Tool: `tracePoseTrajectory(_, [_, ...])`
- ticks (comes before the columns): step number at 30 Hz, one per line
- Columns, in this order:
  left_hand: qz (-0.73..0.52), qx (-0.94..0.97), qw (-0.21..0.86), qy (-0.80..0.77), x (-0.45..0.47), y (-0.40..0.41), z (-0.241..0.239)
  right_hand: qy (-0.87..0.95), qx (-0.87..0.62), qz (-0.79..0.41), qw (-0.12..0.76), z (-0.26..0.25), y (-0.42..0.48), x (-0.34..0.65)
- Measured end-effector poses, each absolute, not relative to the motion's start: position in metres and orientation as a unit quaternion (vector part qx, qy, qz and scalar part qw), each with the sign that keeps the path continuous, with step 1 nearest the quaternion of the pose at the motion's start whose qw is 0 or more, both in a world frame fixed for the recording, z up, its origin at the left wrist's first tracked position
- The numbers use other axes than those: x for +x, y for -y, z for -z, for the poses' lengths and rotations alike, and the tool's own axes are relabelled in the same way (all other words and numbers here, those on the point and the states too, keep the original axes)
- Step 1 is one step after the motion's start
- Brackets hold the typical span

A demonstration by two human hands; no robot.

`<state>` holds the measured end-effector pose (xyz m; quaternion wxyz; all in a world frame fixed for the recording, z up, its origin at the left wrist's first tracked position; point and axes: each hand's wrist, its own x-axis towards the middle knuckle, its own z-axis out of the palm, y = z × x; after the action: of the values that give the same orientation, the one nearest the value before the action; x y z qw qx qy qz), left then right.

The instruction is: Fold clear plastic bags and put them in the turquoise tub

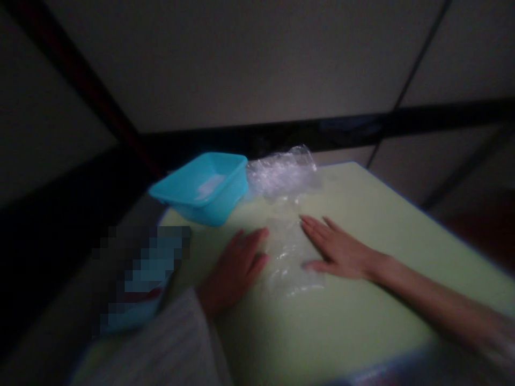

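A clear plastic bag (287,260) lies flat on the yellow-green table (354,327), between my two hands. My right hand (336,246) rests palm down with fingers stretched out, its fingertips and thumb on the bag's right edge. On the other side, my left hand (239,262) is at the bag's left edge, thumb and fingers apart, and I see nothing held in it. Behind the bag, a heap of crinkled clear plastic (281,171) lies near the far edge. The picture is dim and somewhat blurred.
A turquoise plastic basin (225,201) stands at the far left of the table, with something whitish (211,185) inside. Pale panels (281,64) rise behind the table. A blurred-out patch (151,268) hides something at the left edge.
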<state>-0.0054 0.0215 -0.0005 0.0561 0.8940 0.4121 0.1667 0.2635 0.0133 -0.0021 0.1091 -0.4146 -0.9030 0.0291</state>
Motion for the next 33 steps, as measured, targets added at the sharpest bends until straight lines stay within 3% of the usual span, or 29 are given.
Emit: tracePoseTrajectory(33, [-0.158,0.897,0.028,-0.413,-0.0062,-0.0129,-0.0010,0.900,-0.428,-0.040,0.077,0.0049,-0.0147,0.2677])
